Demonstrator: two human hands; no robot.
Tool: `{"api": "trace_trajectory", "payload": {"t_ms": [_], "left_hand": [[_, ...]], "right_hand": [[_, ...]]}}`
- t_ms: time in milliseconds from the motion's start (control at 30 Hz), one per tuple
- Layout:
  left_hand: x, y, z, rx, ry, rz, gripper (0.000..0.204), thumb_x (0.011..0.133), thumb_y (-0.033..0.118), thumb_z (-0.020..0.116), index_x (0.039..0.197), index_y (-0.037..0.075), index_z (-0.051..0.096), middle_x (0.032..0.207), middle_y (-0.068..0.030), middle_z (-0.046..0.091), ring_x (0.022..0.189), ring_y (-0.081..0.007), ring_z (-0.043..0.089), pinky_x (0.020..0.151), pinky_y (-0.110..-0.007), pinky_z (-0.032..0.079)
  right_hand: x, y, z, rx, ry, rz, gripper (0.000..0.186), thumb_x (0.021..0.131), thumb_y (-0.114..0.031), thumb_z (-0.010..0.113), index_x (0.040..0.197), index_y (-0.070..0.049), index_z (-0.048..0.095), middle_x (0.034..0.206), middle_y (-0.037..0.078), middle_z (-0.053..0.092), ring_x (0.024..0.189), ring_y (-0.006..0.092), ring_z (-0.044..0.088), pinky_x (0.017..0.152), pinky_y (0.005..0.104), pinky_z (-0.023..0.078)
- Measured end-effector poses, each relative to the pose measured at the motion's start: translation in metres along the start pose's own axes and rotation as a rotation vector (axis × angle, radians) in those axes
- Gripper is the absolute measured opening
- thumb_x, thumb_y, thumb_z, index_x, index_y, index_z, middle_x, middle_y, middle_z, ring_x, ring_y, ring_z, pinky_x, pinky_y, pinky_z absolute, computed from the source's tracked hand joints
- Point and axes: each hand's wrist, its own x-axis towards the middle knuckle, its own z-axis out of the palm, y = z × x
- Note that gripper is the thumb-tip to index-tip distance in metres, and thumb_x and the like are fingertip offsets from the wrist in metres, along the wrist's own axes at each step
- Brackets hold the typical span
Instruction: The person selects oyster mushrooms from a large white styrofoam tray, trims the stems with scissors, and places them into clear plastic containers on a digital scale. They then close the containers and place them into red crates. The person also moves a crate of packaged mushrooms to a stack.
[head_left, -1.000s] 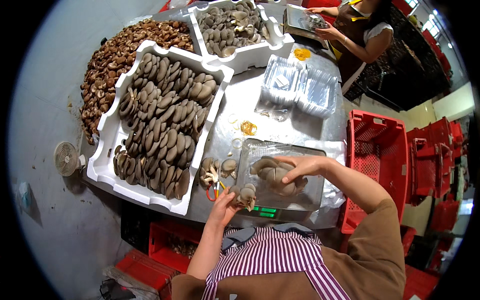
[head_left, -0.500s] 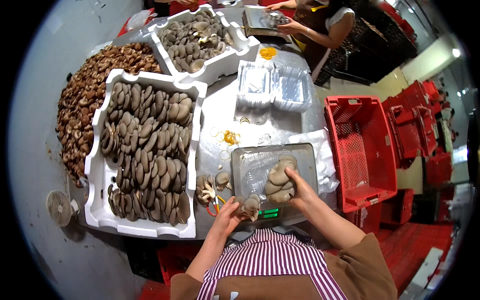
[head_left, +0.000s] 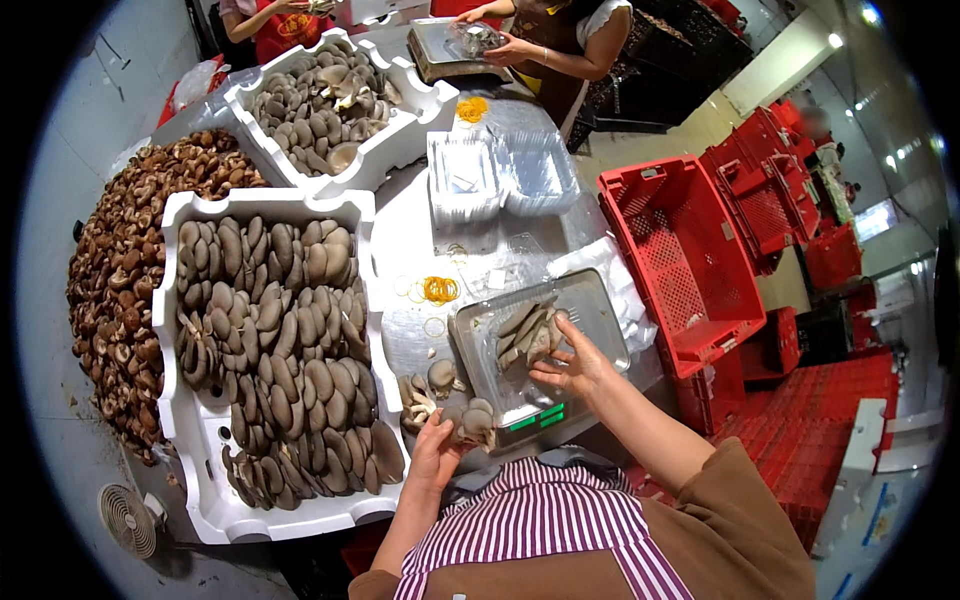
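Note:
My left hand (head_left: 436,452) is closed round a small cluster of grey oyster mushrooms (head_left: 474,418), held over the near left edge of the scale. A larger oyster mushroom cluster (head_left: 527,335) lies tilted in a clear plastic tray (head_left: 487,385) on the weighing scale (head_left: 465,345). Beside that cluster my right hand (head_left: 582,368) has its fingers apart, the upper digit at the cluster's edge. Green digits glow on the scale's display (head_left: 537,417). Loose oyster mushrooms (head_left: 443,376) lie left of the scale, near my left hand.
White foam boxes of oyster mushrooms (head_left: 180,450) (head_left: 400,150) and a brown mushroom heap (head_left: 125,270) fill the left. Clear trays (head_left: 465,180), rubber bands (head_left: 440,290) and a red crate (head_left: 690,270) stand beyond. Another person's hands (head_left: 515,50) work at a far scale (head_left: 435,60).
My right hand has loosened from the larger cluster, which now rests turned in the tray. The left hand still holds its small cluster. The whole view has shifted and tilted.

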Motion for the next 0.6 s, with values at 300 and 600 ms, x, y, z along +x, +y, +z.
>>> {"api": "trace_trajectory", "payload": {"t_ms": [300,600], "left_hand": [[-0.002,0.018,-0.012,0.055,-0.030,-0.025,0.043,0.095,0.017,0.056,0.134,0.001,0.045,0.127,-0.0185,0.060,0.115,-0.0347,0.061,0.098,-0.051,0.050],[-0.004,0.013,-0.010,0.078,0.029,-0.037,0.039,0.097,0.017,0.054,0.134,0.007,0.045,0.130,-0.0136,0.058,0.117,-0.0302,0.059,0.097,-0.049,0.050]], "right_hand": [[-0.061,0.051,-0.019,-0.818,-0.225,-0.529,0.036,0.094,-0.016,0.061,0.126,-0.001,0.057,0.084,0.001,0.062,0.075,0.0126,0.058,0.069,0.0251,0.047],[-0.056,0.066,-0.010,-1.023,-0.137,-0.814,0.039,0.093,-0.011,0.057,0.131,-0.005,0.057,0.071,0.002,0.051,0.065,0.0094,0.046,0.060,0.0278,0.042]]}}
